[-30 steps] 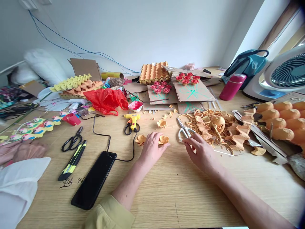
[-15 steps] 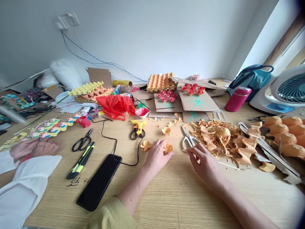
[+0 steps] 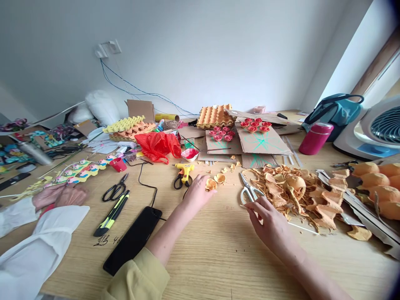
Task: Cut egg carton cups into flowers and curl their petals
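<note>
My left hand (image 3: pixel 198 192) is curled around a cup-shaped flower (image 3: pixel 211 184) of orange egg-carton pulp, thumb at its near side and fingers on the left. Right beside it is a second egg-carton flower (image 3: pixel 220 178). My right hand (image 3: pixel 268 217) is pinched on a small thin tan piece (image 3: pixel 243 206), too small to make out well. White-handled scissors (image 3: pixel 246 192) lie just beyond those fingertips. Past my left hand rests a yellow glue gun (image 3: pixel 184 168), with black scissor handles (image 3: pixel 178 182) beneath it. A third flower seen earlier is hidden now, apparently behind my left hand.
Carton scraps (image 3: pixel 293 187) are heaped on the right. Red flowers (image 3: pixel 221 133) stand on cardboard (image 3: pixel 265 143). At left lie a phone (image 3: pixel 134 241), a cutter knife (image 3: pixel 111 214) and black scissors (image 3: pixel 115 189). A co-worker's hands (image 3: pixel 62 196) are at far left.
My left hand has shifted left and away from me with the egg-carton flower, bringing it beside the second one. The right hand keeps its pinch near the scissors. The view has tilted slightly.
</note>
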Motion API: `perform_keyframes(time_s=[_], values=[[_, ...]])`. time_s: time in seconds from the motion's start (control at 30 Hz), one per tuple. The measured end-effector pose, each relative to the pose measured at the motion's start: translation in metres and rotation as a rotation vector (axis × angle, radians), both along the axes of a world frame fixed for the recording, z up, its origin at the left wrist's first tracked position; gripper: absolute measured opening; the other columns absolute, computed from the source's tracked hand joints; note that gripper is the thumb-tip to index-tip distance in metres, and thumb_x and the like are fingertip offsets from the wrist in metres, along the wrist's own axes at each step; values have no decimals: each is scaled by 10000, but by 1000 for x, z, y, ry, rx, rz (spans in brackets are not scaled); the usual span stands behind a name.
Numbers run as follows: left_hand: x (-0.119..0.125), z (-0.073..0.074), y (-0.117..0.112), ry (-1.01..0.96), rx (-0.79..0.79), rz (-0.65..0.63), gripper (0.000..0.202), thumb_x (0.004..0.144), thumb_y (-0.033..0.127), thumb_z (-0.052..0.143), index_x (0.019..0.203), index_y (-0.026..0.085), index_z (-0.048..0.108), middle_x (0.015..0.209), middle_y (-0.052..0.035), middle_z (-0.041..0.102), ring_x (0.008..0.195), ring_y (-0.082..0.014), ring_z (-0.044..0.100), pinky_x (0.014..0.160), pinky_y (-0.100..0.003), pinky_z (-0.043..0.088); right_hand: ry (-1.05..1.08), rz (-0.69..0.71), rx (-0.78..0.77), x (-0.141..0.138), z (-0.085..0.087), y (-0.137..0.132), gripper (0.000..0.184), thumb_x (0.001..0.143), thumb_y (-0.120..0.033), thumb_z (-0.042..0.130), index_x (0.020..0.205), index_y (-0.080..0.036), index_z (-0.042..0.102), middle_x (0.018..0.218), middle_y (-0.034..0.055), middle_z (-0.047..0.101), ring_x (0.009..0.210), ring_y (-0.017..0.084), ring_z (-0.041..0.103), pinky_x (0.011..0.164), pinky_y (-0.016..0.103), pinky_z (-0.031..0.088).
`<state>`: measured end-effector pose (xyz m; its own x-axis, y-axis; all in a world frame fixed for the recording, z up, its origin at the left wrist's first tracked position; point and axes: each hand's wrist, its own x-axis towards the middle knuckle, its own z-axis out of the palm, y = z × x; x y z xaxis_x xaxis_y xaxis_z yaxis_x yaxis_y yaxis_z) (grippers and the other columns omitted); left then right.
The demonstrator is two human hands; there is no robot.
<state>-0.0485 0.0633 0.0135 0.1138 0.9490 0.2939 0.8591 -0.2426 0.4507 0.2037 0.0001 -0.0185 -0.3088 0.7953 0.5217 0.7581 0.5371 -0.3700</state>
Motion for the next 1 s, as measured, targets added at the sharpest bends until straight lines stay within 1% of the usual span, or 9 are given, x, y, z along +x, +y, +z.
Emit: perform_keyframes(time_s=[0.1,0.23,0.4,0.53,0.63,0.73,0.83,0.9,1.0], values=[[-14,3,21,29,-19,16,420,706,180,807,1104,180,676,1135,-120,687,1117,-289,649,1005,-447,507,-2,2,9,-1,1,0,227,1007,-247,444,993,-229,669,880,48,626,626,143,616,565,267,501],[-20,-5,37,66,-54,38,392,684,162,815,1055,155,689,1095,-132,700,1098,-306,657,966,-444,519,-5,-3,22,-1,2,-1,222,1004,-243,441,989,-230,662,869,51,631,619,147,612,557,268,491],[-17,-14,38,82,-70,21,382,671,175,827,1031,186,700,1054,-110,711,1060,-296,670,942,-432,533,-4,-12,40,0,0,-1,222,989,-230,449,999,-229,671,866,51,638,617,148,613,557,271,483],[-13,-8,34,85,-26,-26,476,725,216,798,1179,189,658,1172,-124,677,1147,-295,629,996,-446,503,1,4,23,-1,-1,-1,223,995,-231,446,1003,-234,669,872,49,635,632,154,621,570,275,488],[-1,-2,34,95,16,-92,420,805,236,735,1214,194,648,1230,-120,653,1183,-278,600,1029,-432,477,-3,0,18,-2,0,-1,220,1002,-234,445,997,-236,665,853,43,621,618,151,611,557,271,478],[16,0,37,116,35,-158,281,821,209,716,1102,213,705,1151,-81,682,1114,-247,623,1007,-395,486,1,8,10,-2,1,-2,215,1003,-233,445,997,-235,660,860,44,620,607,145,606,548,266,483],[30,-2,40,154,44,-166,110,840,162,674,917,194,746,1049,-82,702,1042,-244,636,976,-398,492,15,15,1,-1,2,-2,211,1006,-232,441,992,-237,652,880,48,624,623,144,611,566,268,500],[36,-5,39,188,52,-147,128,854,137,635,815,191,744,1010,-89,702,1024,-255,630,952,-417,491,14,10,2,-1,2,-3,206,1007,-230,445,995,-235,651,881,47,621,639,149,614,579,275,501],[40,-8,37,236,67,-127,174,866,126,605,769,194,733,1033,-98,701,1037,-271,612,926,-443,481,5,6,22,-1,3,-3,206,1007,-221,451,1003,-229,656,864,44,613,660,159,619,589,282,489]])
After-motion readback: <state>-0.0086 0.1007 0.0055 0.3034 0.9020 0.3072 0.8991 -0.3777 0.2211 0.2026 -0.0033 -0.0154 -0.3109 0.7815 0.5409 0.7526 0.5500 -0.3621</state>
